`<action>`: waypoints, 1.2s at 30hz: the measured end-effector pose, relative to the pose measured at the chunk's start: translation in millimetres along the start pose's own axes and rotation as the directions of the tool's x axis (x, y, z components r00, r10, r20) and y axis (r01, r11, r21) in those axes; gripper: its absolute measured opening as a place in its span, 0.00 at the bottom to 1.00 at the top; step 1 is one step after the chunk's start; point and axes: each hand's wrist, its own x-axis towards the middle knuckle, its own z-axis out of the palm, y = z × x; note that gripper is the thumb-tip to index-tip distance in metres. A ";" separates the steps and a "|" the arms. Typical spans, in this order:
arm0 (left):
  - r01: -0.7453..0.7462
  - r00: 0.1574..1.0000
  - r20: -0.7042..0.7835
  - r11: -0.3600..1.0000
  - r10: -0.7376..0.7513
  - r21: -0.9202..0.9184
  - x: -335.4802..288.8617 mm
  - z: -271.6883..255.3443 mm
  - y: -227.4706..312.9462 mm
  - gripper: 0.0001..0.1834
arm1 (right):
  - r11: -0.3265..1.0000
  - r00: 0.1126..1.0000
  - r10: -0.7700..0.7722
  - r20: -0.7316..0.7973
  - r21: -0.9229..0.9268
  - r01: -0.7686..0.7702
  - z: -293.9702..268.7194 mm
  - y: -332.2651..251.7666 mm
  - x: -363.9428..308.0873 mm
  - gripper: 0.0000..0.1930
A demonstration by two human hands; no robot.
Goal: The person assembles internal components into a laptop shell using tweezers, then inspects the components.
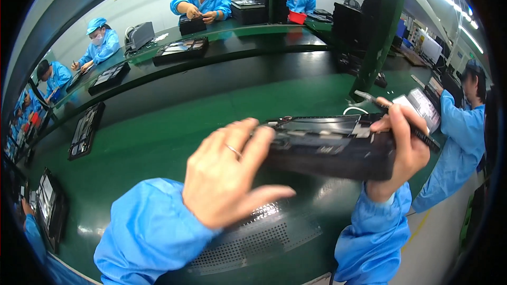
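In front of me a black tray [338, 157] is raised above the green bench and tilted, with flat electronic parts [322, 125] lying in it. My right hand [404, 150] grips its right end and also has a slim dark pen-shaped tool [383, 102] with a pale tip between the fingers. What kind of tool it is I cannot make out. My left hand [227, 171] is at the tray's left end, fingers stretched out and thumb held away from it. Motion blurs that hand's fingertips, so whether they touch the tray cannot be told.
A perforated clear sheet [253, 245] lies on the green bench [153, 132] below my hands. More black trays with parts stand at the left [87, 131] and lower left [50, 206]. A green post [380, 37] rises behind my right hand. Co-workers in blue sit around, one close at right [454, 137].
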 end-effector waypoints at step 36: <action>-0.130 0.984 0.132 0.986 0.115 0.108 -58.8 43.1 47.0 0.09 | 0.565 0.389 0.794 0.467 -0.329 -0.757 -70.3 -7.5 -60.4 0.05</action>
